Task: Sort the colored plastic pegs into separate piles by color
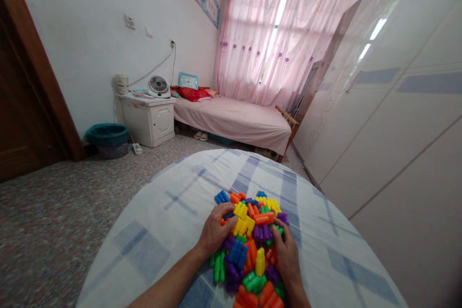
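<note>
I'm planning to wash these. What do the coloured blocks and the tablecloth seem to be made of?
Coloured blocks: probably moulded plastic, smooth and slightly glossy; the bright, uniform colours and small highlights suggest it.
Tablecloth: apparently fabric, matte, judging by its soft creases; which fibre, I can't tell.

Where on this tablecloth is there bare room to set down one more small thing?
The tablecloth is bare in three patches: left of the left hand, right of the right hand, and beyond the heap, toward the bed. It is crowded between the hands and nearer the person, where colourful plastic pieces lie piled.
</note>
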### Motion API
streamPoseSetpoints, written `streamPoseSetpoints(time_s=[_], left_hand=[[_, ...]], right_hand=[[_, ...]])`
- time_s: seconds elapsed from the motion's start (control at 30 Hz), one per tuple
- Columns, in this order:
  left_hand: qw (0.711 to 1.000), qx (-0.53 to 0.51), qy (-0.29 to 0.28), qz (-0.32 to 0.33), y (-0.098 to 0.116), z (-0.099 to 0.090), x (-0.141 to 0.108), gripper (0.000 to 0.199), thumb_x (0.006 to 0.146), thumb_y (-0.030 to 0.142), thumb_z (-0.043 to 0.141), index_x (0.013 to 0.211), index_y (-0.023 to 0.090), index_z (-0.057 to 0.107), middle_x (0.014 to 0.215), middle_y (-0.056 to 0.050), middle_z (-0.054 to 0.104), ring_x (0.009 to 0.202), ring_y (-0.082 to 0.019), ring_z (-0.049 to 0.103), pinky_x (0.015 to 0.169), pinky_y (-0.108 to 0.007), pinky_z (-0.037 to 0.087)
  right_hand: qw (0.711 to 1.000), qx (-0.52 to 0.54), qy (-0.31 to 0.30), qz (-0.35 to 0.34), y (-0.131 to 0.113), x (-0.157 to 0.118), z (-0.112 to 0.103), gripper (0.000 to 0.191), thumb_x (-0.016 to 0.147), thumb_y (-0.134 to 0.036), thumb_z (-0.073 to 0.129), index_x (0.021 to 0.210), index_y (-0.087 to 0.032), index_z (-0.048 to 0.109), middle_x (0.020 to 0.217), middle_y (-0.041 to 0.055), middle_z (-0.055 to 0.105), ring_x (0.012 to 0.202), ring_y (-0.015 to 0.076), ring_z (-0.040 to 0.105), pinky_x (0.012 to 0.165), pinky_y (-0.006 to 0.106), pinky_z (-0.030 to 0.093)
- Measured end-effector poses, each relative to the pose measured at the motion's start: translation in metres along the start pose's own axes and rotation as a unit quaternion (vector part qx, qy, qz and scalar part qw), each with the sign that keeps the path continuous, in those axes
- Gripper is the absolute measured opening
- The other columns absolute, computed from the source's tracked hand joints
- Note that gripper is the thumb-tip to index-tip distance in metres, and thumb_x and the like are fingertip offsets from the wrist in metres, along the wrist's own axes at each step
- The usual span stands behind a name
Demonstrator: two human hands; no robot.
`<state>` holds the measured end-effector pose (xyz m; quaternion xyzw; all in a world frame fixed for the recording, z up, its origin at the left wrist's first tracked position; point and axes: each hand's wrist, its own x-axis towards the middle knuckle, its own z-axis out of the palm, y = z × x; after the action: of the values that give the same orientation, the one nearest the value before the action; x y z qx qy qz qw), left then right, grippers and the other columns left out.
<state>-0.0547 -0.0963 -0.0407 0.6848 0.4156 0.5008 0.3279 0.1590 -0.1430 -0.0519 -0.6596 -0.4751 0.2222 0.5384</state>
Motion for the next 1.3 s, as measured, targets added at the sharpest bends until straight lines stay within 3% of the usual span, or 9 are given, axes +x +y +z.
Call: streamPoseSetpoints(time_s=[1.3], left_hand=[[1.000,0.010,0.004,-0.013,-0.0071,0.0024,-0.0008,0.023,0.078,0.024,0.056,0.100,0.020,0.062,0.109,-0.005,0.062,0.106,-0.019,0.055,0.097,-0.035,0.041]], right_hand=[[1.000,-0.005,-0.008,0.007,0.0036,0.0012,0.0007,0.047,0.075,-0.052,0.051,0.107,-0.019,0.059,0.111,0.0072,0.063,0.107,0.0249,0.054,0.095,0.037,0.037]])
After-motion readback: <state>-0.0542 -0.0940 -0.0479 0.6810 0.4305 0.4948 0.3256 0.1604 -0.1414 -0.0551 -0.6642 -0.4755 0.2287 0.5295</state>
